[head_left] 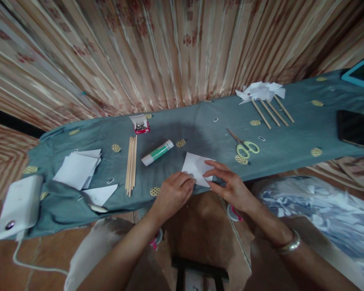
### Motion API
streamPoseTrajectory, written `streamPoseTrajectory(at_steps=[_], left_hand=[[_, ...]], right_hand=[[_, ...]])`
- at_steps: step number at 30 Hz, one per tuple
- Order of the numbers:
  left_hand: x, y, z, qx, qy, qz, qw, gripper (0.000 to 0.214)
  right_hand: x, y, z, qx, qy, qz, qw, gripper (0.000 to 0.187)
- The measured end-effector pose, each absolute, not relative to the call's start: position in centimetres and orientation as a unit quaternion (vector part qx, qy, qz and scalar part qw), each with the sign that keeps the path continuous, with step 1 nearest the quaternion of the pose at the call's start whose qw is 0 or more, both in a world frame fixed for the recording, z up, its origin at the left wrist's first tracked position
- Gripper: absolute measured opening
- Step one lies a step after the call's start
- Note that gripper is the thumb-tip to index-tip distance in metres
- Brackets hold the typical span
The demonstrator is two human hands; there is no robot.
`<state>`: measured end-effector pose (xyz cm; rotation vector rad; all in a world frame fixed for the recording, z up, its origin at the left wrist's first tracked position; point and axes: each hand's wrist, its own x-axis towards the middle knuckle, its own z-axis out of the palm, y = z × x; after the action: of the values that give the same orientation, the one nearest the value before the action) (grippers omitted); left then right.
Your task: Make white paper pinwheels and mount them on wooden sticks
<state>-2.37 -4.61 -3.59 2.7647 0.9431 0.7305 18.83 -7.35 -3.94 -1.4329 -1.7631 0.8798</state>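
A small square of white paper (195, 162) lies at the front edge of the cloth-covered table, held between my hands. My left hand (174, 193) has its fingers bent together on the paper's lower left edge; part of the paper is hidden under them. On the right edge, my right hand (227, 182) grips the paper, its thumb below and its fingers above. A green and white glue stick (158, 152) lies to the left of the paper. Scissors with light green handles (243, 148) lie to its right, open.
Wooden sticks (131, 165), a red box of small metal pins (141, 124) and stacked paper squares (79, 167) are on the left. Paper pinwheels on sticks (262, 92) lie at the back right, near a dark phone (354, 128). A white device (20, 206) with a cable stands far left.
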Motion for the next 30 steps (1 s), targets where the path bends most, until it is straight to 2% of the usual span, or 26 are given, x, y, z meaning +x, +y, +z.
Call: streamPoseTrajectory(at_steps=[7, 21, 30], left_hand=[[-2.3, -4.7, -3.8, 0.914, 0.325, 0.224, 0.095, 0.015], [-1.4, -4.5, -4.1, 0.888, 0.357, 0.264, 0.121, 0.019], [-1.5, -4.9, -4.6, 0.892, 0.328, 0.259, 0.173, 0.022]], right_hand=[[18.2, -7.4, -4.4, -0.55, -0.682, 0.322, 0.358, 0.008], [17.7, -6.9, -4.3, -0.577, -0.69, 0.268, 0.346, 0.018], [17.2, -6.9, -4.7, -0.602, -0.656, 0.254, 0.378, 0.009]])
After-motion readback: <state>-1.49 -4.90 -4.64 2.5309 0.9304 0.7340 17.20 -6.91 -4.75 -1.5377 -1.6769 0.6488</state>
